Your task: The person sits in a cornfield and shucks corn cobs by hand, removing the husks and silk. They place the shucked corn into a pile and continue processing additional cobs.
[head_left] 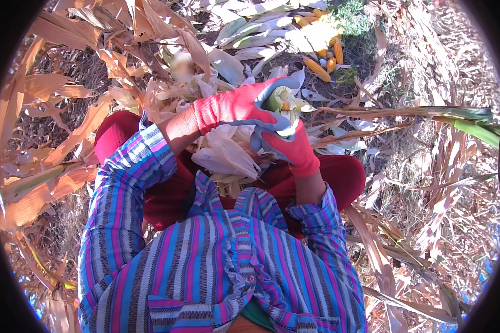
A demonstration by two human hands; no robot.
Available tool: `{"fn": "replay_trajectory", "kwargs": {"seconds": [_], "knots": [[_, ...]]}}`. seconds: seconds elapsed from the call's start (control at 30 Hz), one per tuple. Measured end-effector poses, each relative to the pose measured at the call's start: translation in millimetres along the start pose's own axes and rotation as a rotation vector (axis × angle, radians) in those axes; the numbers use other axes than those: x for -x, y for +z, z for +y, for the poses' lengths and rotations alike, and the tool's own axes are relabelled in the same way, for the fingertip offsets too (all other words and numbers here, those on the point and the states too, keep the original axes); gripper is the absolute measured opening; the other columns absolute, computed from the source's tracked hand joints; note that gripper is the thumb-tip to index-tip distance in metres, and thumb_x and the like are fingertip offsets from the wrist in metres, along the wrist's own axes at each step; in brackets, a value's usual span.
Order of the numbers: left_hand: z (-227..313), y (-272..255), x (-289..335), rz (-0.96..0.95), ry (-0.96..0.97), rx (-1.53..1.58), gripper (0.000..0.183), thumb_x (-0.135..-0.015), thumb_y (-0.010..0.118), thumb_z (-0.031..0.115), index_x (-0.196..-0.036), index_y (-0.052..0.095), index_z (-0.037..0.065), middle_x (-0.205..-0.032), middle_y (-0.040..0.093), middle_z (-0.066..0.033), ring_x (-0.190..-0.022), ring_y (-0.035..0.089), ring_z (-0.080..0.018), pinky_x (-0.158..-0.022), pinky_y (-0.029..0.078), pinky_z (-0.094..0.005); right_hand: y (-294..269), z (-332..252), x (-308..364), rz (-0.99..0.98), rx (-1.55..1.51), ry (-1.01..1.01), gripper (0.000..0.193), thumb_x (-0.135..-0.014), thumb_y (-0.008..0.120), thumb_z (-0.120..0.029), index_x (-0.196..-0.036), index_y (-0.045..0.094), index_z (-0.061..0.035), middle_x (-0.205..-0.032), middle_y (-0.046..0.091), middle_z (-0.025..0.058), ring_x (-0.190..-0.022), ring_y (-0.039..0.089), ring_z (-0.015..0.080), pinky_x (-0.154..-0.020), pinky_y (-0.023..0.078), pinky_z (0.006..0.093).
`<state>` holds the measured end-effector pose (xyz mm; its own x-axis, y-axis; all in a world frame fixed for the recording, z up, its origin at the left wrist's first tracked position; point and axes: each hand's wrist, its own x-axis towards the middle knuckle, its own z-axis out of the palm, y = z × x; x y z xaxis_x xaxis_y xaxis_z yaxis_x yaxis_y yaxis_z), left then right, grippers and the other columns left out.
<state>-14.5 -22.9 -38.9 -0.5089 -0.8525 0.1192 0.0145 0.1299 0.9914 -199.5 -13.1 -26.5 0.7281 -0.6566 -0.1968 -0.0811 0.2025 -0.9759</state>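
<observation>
Dry stalks and leaves crowd my left side; a long stalk [405, 112] runs off to my right over more open, straw-littered ground. My left hand [244, 105] and right hand [286, 145], in red gloves, both grip a corn cob [280, 101] above my lap, its tip pointing away toward the pile of husked cobs [323, 58].

Bare dark soil ground [94, 69] strewn with dry tan maize leaves [66, 33], pale stripped husks [250, 33], a pile of yellow husked cobs [322, 61].
</observation>
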Motion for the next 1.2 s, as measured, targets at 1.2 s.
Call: {"fn": "replay_trajectory", "kwargs": {"seconds": [1.2], "knots": [[51.5, -140.4, 47.1, 0.930, 0.447, 0.930, 0.039, -0.089, 0.052, 0.038, -0.118, 0.050, 0.011, -0.094, 0.062, -0.0106, -0.086, 0.062, -0.0251, -0.079, 0.052, -0.0402, -82.2, 27.0, -20.1, 0.961, -1.065, -0.225, 0.044, -0.083, 0.056, -0.050, -0.090, 0.056, -0.0062, -0.092, 0.063, 0.0085, -0.078, 0.063, 0.0199, -0.070, 0.055, 0.0367]]}}
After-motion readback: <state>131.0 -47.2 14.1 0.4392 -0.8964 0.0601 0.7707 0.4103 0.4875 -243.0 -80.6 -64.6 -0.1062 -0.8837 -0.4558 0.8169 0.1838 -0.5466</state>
